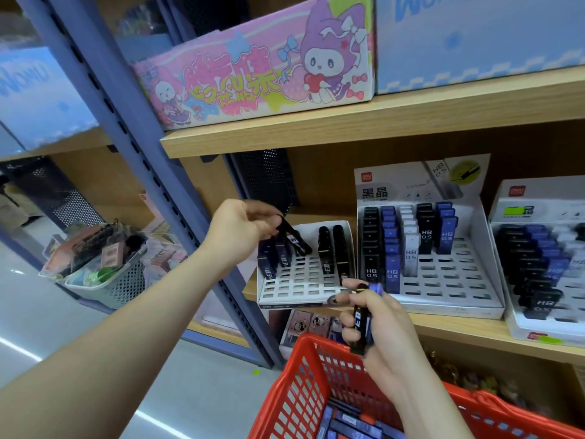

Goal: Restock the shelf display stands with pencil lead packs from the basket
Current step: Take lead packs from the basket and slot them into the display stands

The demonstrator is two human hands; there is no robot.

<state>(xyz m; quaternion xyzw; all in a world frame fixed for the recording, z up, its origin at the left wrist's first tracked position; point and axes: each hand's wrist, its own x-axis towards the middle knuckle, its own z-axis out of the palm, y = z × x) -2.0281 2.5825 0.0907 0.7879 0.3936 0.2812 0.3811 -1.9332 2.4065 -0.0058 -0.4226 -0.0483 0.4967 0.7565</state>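
Note:
My left hand (245,228) pinches a black pencil lead pack (296,240), tilted, its lower end over the slots of the small white display stand (300,288). That stand has a few dark packs at its left and two black ones at its right. My right hand (376,315) grips a bundle of dark lead packs (361,324) above the red basket (304,369), which holds several blue and black packs (348,423). A larger white stand (443,270) to the right is partly filled with black, blue and white packs.
A third stand (544,264), nearly full, sits at the far right on the wooden shelf (459,327). A blue steel upright (152,160) runs past my left arm. A grey basket of goods (104,270) stands on the floor at left. Boxes fill the shelf above.

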